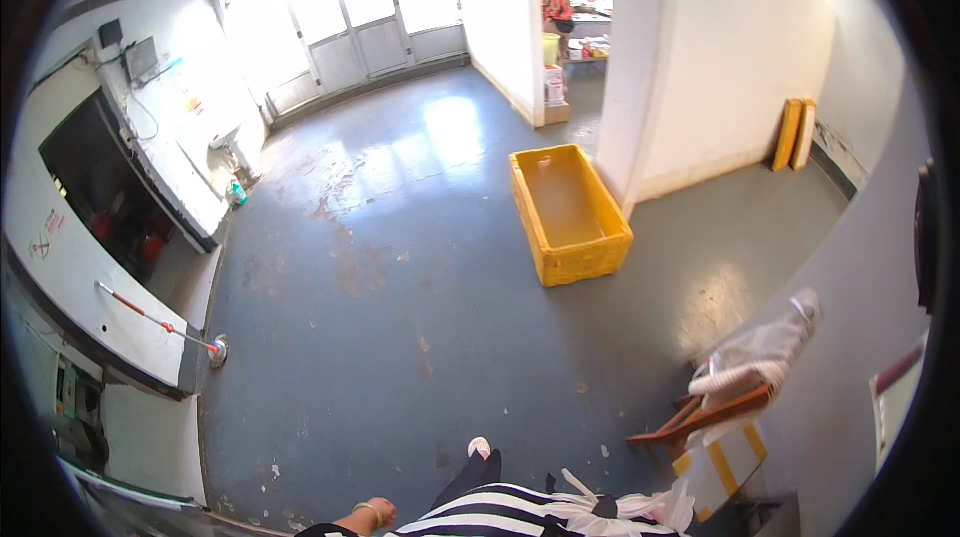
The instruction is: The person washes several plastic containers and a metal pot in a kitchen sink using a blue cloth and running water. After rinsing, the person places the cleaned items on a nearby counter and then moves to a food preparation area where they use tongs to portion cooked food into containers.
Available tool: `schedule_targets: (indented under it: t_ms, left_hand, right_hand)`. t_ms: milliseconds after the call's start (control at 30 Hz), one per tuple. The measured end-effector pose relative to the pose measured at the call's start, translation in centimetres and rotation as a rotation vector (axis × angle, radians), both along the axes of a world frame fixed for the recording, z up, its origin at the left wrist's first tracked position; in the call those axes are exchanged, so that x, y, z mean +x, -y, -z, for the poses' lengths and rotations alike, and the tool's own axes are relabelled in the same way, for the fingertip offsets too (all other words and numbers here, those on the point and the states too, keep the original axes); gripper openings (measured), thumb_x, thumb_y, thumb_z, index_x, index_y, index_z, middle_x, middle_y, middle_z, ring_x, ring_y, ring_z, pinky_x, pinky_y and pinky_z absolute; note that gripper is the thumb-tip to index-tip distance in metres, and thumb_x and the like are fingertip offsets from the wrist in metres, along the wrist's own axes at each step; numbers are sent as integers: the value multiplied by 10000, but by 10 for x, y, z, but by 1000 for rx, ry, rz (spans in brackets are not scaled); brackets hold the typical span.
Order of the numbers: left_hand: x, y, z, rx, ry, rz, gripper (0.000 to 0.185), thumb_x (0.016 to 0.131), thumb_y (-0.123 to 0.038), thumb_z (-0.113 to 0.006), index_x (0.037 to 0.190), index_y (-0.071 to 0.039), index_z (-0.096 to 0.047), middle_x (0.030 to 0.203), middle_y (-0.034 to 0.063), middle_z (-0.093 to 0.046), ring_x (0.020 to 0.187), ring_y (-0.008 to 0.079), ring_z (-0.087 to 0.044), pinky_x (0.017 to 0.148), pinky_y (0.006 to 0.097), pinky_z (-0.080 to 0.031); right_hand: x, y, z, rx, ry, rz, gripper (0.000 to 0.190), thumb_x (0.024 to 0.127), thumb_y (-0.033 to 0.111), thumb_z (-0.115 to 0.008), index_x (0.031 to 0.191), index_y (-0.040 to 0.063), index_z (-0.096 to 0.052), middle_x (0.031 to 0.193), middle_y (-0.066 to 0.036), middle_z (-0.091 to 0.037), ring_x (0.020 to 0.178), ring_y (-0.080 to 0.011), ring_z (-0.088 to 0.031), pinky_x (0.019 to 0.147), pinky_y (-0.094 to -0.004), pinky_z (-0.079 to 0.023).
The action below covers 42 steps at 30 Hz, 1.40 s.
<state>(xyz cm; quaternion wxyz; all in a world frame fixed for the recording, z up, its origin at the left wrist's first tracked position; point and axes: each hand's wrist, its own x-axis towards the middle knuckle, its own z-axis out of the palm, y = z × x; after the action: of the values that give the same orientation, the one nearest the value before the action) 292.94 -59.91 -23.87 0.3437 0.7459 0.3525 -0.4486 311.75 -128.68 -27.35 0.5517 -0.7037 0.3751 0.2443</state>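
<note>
My left hand [384, 512] hangs at the lower edge, with a bangle on its wrist. Its fingers look curled in, and no object shows in it. A small part of my right hand [658, 511] shows beside my striped top, mostly hidden by thin white material [679, 508]; whether it grips this is unclear. One light shoe [479, 448] steps on the grey painted floor [360, 402]. Ahead and to the right stands a long yellow tub [586, 267], apparently a tape-covered foam box, its inside brownish.
Right of me is a wooden chair [709, 424] with grey cloth [765, 346] over it. A mop [217, 349] leans at the left wall. Two yellow-edged slabs [787, 136] stand against the far right wall. Through an opening, a person [555, 1] stands near a counter.
</note>
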Motion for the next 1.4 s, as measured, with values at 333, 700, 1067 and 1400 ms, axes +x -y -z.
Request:
schedule_targets:
  t_ms: [333,700,1067,1400]
  left_hand:
    - [319,-136,-25,-25,452,-531,187,848,-141,-561,997,-64,-643,824,70,-673,670,156,-636,565,293,-517]
    - [589,-182,0,126,771,102,206,814,-197,-641,985,-85,-670,846,82,-690,767,192,-654,730,323,-528]
    - [579,-298,66,401,-41,-327,293,757,-204,-622,1027,-113,-692,1106,121,-667,1078,291,-613,932,372,-480]
    - [915,-523,65,440,-43,128,280,805,-209,-589,1047,-112,-689,1133,129,-655,1084,306,-608,926,382,-479]
  right_hand:
    - [231,-243,-76,-36,103,-535,233,887,151,-596,1051,-10,-626,920,-107,-682,788,-173,-654,687,-298,-539]
    - [374,-199,65,-365,-198,-775,159,759,195,-654,847,68,-690,777,-111,-665,668,-214,-633,595,-348,-508]
    - [838,-444,35,12,149,-319,106,810,134,-616,828,37,-654,668,-52,-606,540,-151,-572,459,-309,-457]
    - [1096,-648,-18,-358,524,-1024,223,669,276,-707,692,55,-699,705,-180,-648,673,-323,-644,636,-385,-509]
